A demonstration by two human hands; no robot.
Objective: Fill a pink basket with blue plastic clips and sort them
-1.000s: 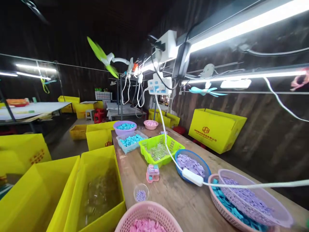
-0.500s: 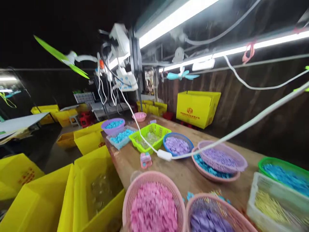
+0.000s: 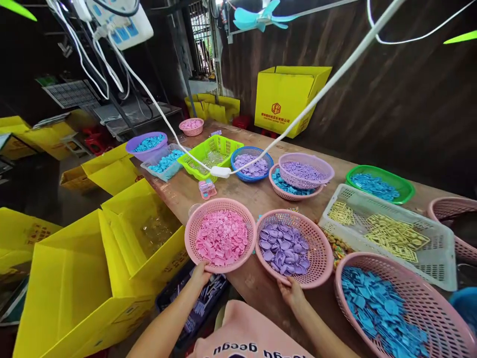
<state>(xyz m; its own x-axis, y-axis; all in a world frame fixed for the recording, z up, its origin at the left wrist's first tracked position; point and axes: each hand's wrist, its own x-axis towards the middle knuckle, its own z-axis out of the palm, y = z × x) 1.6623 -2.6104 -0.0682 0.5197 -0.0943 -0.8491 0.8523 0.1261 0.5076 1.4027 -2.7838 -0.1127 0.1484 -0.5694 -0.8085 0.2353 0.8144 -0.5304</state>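
Note:
My left hand [image 3: 201, 274] grips the near rim of a pink basket [image 3: 189, 237] that holds many small pink plastic pieces [image 3: 222, 238]. To the right, my right hand [image 3: 292, 294] has its fingers closed on the near rim of a second pink basket [image 3: 321, 258]. Oval purple plastic pieces [image 3: 283, 247] lie in that one. Both baskets are side by side at the table's near edge, almost touching. Fingertips of each hand are partly hidden under the rims. Just behind the left basket sits a small pink and purple toy [image 3: 207, 189].
A white cable [image 3: 220, 172] hangs low across the table [image 3: 179, 196]. Farther back stand a lime-green basket [image 3: 192, 169], a blue basket [image 3: 271, 171] and stacked baskets. At right are a white crate [image 3: 449, 248] and a large basket [image 3: 439, 303] of blue pieces. Yellow boxes [image 3: 70, 278] crowd the left.
The view has tipped downward and steadied, bringing both hands and forearms into sight on the basket rims. More of the near table and the right-hand baskets now shows.

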